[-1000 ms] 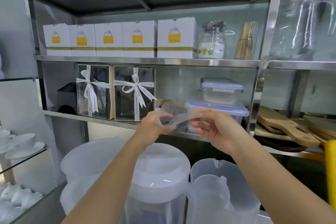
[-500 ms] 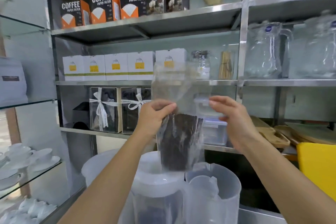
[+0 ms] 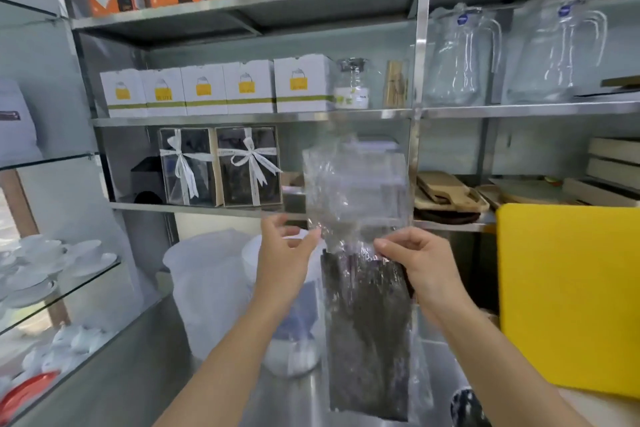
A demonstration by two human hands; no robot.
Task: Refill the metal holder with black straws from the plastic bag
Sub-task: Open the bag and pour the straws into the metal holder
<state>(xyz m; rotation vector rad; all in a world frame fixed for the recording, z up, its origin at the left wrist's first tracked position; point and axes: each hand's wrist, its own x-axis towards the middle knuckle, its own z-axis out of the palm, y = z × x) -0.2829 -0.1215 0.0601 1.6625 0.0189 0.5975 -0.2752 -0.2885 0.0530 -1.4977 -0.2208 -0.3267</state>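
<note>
1. Hanging upright, the plastic bag [image 3: 360,253] now sits lower in front of the person than half a second ago; its foot has dropped toward the steel counter [image 3: 145,350].
2. Black straws [image 3: 367,329] fill the lower part of the bag, below both sets of fingers; the clear, crumpled upper part rises above the fingers.
3. Right hand [image 3: 420,269]: fingertips pinched on the bag's right edge, just at the tops of the straws. This hand carries the bag.
4. Left hand [image 3: 284,253]: fingers spread and loosely curled just beside the bag's left edge. A second ago it pinched the film; now it seems to hold nothing, though contact at the fingertips cannot be ruled out.
5. Dark round opening [image 3: 465,404] low and right of the right wrist: possibly the metal holder, too cropped to be sure.
6. Judgement: the grip has passed from left hand to right. With the bag lowered and the left hand free, opening the bag's top looks the next need; no straw is out yet.
</note>
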